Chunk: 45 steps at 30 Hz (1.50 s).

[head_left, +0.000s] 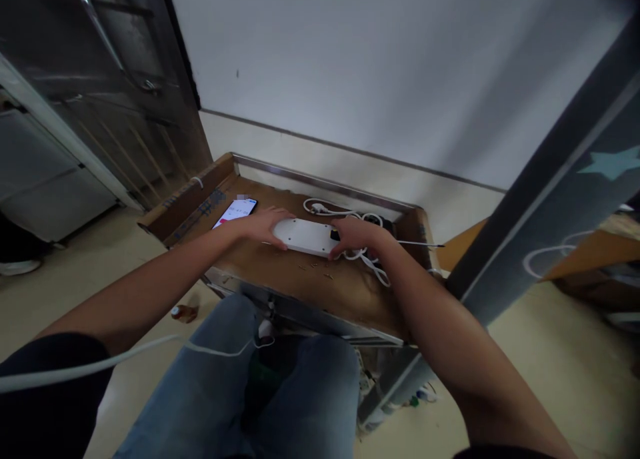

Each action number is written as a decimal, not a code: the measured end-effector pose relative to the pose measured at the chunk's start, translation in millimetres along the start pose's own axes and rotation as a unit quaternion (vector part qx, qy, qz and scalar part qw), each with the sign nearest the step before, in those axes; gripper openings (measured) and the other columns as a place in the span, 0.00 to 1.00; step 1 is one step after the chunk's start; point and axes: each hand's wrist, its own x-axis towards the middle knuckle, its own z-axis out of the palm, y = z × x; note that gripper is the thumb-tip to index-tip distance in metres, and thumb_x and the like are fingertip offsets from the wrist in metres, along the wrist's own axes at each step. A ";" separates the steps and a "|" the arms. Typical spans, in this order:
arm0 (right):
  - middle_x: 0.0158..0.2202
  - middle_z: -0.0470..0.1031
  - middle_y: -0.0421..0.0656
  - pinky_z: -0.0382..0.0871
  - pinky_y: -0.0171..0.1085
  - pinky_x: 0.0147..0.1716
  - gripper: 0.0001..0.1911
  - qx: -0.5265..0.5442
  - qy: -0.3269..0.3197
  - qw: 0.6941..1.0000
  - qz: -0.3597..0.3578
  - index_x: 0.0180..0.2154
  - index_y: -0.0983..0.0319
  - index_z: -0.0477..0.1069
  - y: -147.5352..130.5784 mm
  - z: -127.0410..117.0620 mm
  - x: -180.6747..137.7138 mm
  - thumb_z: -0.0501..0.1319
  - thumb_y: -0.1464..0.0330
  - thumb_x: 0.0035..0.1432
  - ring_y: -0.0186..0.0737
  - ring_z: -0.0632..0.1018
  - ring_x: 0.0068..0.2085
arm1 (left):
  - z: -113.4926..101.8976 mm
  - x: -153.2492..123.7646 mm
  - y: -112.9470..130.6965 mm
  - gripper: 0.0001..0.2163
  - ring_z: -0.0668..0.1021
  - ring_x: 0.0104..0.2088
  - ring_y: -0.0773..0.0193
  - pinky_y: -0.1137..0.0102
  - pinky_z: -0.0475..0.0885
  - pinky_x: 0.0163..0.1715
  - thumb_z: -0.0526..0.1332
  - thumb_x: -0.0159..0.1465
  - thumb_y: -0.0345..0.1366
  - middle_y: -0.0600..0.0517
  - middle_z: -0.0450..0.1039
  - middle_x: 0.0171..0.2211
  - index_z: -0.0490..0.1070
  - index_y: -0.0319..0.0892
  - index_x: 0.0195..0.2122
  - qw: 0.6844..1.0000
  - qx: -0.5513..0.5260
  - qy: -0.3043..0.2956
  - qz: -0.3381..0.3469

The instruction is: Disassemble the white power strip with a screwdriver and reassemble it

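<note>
A white power strip lies flat, back side up, on a brown cardboard-covered table. My left hand grips its left end, fingers curled over the edge. My right hand holds the right end, where the white cable leaves it. The cable loops behind to a white plug. Several small screws lie on the cardboard just in front of the strip.
A phone with a lit screen lies to the left of my left hand. A thin screwdriver-like tool sits to the right. A metal door stands at left, a dark slanted board at right. My knees are below the table edge.
</note>
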 end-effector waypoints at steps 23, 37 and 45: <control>0.54 0.77 0.49 0.78 0.47 0.58 0.27 0.034 -0.011 0.999 0.022 0.59 0.65 0.73 -2.5 -23.8 -28.4 0.65 0.54 0.68 0.40 0.80 0.54 | 38.7 37.7 76.9 0.42 0.69 0.67 0.35 0.47 0.58 0.64 0.55 0.68 0.68 0.39 0.67 0.70 0.56 0.49 0.76 0.989 0.136 0.058 -0.001; 0.62 0.73 0.51 0.74 0.51 0.64 0.26 0.007 0.010 1.000 0.007 0.60 0.64 0.71 -6.3 -16.8 -18.3 0.64 0.56 0.68 0.44 0.76 0.62 | 39.9 44.6 86.0 0.48 0.68 0.65 0.30 0.43 0.60 0.62 0.56 0.64 0.72 0.32 0.66 0.68 0.57 0.44 0.75 0.988 0.143 0.055 -0.011; 0.56 0.76 0.50 0.77 0.49 0.61 0.25 -0.011 -0.027 1.000 0.003 0.57 0.65 0.73 -11.3 -24.0 -26.4 0.64 0.55 0.68 0.42 0.78 0.57 | 36.7 47.3 87.8 0.45 0.70 0.65 0.32 0.44 0.63 0.61 0.61 0.65 0.67 0.34 0.68 0.67 0.55 0.50 0.77 0.986 0.161 0.040 -0.013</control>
